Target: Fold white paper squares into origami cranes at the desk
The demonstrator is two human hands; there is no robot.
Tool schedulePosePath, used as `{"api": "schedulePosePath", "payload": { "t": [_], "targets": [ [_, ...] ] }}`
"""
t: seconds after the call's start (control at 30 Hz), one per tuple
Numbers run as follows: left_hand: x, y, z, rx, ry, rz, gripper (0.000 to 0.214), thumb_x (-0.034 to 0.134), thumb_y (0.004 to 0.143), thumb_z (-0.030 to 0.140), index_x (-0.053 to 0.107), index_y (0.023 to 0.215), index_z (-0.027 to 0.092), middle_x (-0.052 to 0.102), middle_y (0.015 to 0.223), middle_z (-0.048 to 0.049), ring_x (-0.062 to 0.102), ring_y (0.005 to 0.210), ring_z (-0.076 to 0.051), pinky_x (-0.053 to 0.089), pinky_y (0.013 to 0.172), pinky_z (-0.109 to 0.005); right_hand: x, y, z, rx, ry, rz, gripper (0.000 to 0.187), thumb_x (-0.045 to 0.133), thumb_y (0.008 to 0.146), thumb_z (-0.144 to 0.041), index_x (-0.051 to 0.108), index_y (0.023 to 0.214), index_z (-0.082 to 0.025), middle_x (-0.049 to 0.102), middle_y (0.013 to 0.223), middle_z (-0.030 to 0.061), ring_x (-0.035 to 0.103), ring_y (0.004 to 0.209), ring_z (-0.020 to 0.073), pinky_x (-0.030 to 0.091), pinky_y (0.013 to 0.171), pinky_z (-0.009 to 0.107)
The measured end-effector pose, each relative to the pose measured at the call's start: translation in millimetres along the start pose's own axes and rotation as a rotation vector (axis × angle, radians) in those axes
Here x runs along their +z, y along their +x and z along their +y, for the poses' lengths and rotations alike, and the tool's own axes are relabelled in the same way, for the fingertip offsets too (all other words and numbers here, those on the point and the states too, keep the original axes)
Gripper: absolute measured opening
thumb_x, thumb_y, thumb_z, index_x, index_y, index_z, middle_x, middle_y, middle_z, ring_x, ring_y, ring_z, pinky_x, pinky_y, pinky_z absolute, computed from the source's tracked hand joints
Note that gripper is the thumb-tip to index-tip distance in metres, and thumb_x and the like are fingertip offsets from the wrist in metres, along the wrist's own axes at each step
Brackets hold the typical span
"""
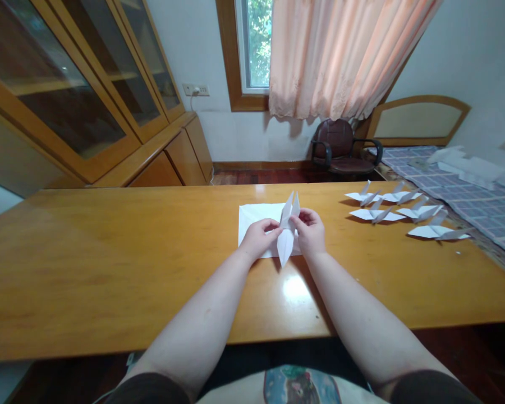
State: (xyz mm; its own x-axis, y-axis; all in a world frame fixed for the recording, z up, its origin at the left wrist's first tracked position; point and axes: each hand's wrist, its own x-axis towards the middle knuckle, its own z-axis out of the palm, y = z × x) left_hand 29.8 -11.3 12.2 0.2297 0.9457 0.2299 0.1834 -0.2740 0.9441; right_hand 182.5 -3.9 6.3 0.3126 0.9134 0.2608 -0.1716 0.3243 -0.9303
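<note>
Between my two hands is a folded white paper crane (285, 242), its two narrow points facing away from me and a broad flap hanging toward me. My left hand (258, 238) pinches its left side with thumb and fingertips. On the other side, my right hand (311, 231) grips it with the thumb on top, near the base of the narrow points. Beneath the hands a white sheet of paper (249, 214) lies flat on the wooden table (130, 264). My hands cover part of that sheet.
Several finished paper cranes (376, 215) stand at the table's right end. Beyond the table are a brown armchair (336, 146), a bed with a checked cover (429, 174) and a glass-fronted cabinet (105, 56). Small white scraps (458, 252) lie near the right edge.
</note>
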Motion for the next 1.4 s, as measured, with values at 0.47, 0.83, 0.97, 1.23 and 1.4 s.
{"api": "schedulePosePath", "payload": {
  "t": [0.47,0.83,0.97,1.23,1.4],
  "targets": [
    [6.1,5.2,-1.4,-0.157,-0.428,0.146,0.034,0.068,0.072,0.04,0.06,0.096,0.017,0.062,0.069,0.0017,0.057,0.063,-0.011,0.049,0.065,-0.026,5.0,-8.9,3.7,0.264,-0.121,-0.22,0.037,0.07,0.065,-0.055,0.063,0.062,-0.018,0.057,0.054,-0.0012,0.047,0.049,0.0125,0.037,0.047,0.025],
    [3.4,5.7,-1.7,-0.274,-0.543,0.07,0.03,0.073,0.066,0.043,0.062,0.072,0.016,0.063,0.071,0.0001,0.059,0.067,-0.012,0.05,0.072,-0.029,6.9,-6.5,1.8,0.266,-0.023,-0.203,0.034,0.072,0.065,-0.048,0.068,0.083,-0.02,0.067,0.072,0.0011,0.058,0.062,0.0149,0.049,0.058,0.028],
    [5.9,4.7,-3.3,-0.219,-0.457,0.063,0.024,0.07,0.07,0.037,0.062,0.076,0.016,0.065,0.074,-0.0006,0.059,0.07,-0.013,0.048,0.073,-0.028,5.7,-6.5,2.7,0.158,-0.128,-0.141,0.038,0.075,0.065,-0.04,0.069,0.096,-0.02,0.068,0.082,0.0028,0.059,0.069,0.015,0.05,0.066,0.03],
    [5.5,3.5,-3.2,-0.139,-0.299,0.142,0.025,0.071,0.068,0.032,0.051,0.07,0.018,0.054,0.066,0.0035,0.051,0.064,-0.011,0.041,0.063,-0.024,5.5,-15.0,-5.7,0.026,-0.087,-0.185,0.02,0.074,0.069,-0.039,0.065,0.074,-0.022,0.065,0.072,0.0006,0.058,0.068,0.0161,0.048,0.067,0.031],
    [6.8,5.1,-1.4,-0.079,-0.378,0.234,0.032,0.074,0.062,0.025,0.045,0.076,0.02,0.052,0.07,0.0058,0.053,0.066,-0.009,0.043,0.066,-0.022,9.4,-16.2,-4.9,0.069,-0.026,-0.271,0.025,0.074,0.069,-0.038,0.063,0.084,-0.022,0.067,0.076,0.0008,0.06,0.07,0.0164,0.048,0.069,0.031]
  ]
}}
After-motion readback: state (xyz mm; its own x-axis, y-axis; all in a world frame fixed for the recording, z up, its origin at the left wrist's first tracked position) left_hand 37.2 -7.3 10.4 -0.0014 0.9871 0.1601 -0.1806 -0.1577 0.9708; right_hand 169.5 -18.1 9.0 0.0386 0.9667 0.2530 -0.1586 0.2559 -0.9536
